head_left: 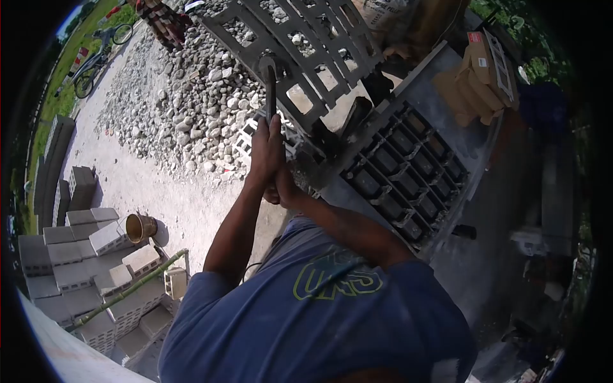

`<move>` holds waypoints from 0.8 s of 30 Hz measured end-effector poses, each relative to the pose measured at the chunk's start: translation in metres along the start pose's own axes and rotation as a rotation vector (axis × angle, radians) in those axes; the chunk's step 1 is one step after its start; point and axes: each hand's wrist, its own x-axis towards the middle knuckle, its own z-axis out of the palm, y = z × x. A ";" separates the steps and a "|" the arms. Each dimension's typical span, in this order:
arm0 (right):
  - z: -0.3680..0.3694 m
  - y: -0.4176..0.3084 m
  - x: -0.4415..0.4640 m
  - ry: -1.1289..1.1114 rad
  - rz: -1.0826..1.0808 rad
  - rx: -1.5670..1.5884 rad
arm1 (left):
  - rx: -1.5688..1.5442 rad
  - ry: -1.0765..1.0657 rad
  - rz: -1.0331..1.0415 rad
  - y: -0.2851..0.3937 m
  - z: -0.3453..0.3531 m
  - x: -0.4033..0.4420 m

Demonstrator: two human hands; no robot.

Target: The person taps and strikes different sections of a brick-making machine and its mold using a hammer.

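A dark metal lever handle [271,92] runs down from a raised metal grid frame [300,60]. My left hand [265,152] is closed round the lever's lower part, its thumb side toward the frame. Just below and to the right, my right hand [286,185] is closed round the same lever, pressed close against the left. Part of the right hand's grip is hidden by the left hand. To the right of my hands lies a dark block mould [408,172] with several rectangular compartments, set in a metal table [335,191].
A gravel heap [172,108] spreads ahead and left. Stacked concrete blocks [70,255], a bucket [141,228] and a green pole [134,287] are at lower left. Cardboard [476,80] lies on the table's far end. A bicycle [96,60] and a person's patterned clothing [163,22] show at upper left.
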 end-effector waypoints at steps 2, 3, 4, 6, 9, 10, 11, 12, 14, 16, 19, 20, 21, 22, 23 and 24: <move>0.010 0.024 -0.006 0.025 -0.137 0.041 | 0.062 -0.087 0.018 0.005 -0.003 -0.009; 0.016 0.025 -0.013 0.047 -0.247 0.044 | 0.068 -0.119 0.029 0.015 -0.003 -0.024; 0.017 0.021 -0.018 0.085 -0.323 0.039 | 0.022 -0.142 0.081 0.024 -0.002 -0.034; 0.013 0.009 -0.027 0.151 -0.452 0.014 | -0.002 -0.218 0.222 0.044 -0.006 -0.050; 0.000 0.012 -0.040 0.249 -0.499 0.056 | -0.010 -0.296 0.549 0.072 -0.001 -0.064; -0.004 0.018 -0.045 0.283 -0.464 0.099 | 0.079 -0.404 0.586 0.072 0.004 -0.067; -0.009 0.027 -0.048 0.312 -0.393 0.155 | 0.167 -0.510 0.625 0.071 0.012 -0.069; -0.015 0.037 -0.051 0.331 -0.326 0.203 | 0.231 -0.561 0.509 0.062 0.024 -0.071; -0.029 0.053 -0.047 0.312 -0.231 0.264 | 0.250 -0.483 0.315 0.031 0.043 -0.062; -0.046 0.070 -0.038 0.256 -0.176 0.291 | 0.287 -0.306 -0.002 -0.036 0.059 -0.036; -0.004 0.062 -0.066 0.456 -0.274 0.358 | 0.304 -0.411 0.021 -0.023 0.064 -0.050; 0.001 0.057 -0.075 0.485 -0.354 0.341 | 0.306 -0.412 0.025 -0.005 0.067 -0.054; -0.002 0.054 -0.077 0.465 -0.403 0.303 | 0.263 -0.457 0.134 0.009 0.070 -0.066; -0.007 0.050 -0.080 0.451 -0.467 0.266 | 0.216 -0.500 0.243 0.021 0.068 -0.075; -0.013 0.045 -0.078 0.424 -0.520 0.240 | 0.210 -0.500 0.235 0.034 0.063 -0.081; -0.017 0.042 -0.076 0.401 -0.550 0.213 | 0.310 -0.584 0.318 0.048 0.058 -0.086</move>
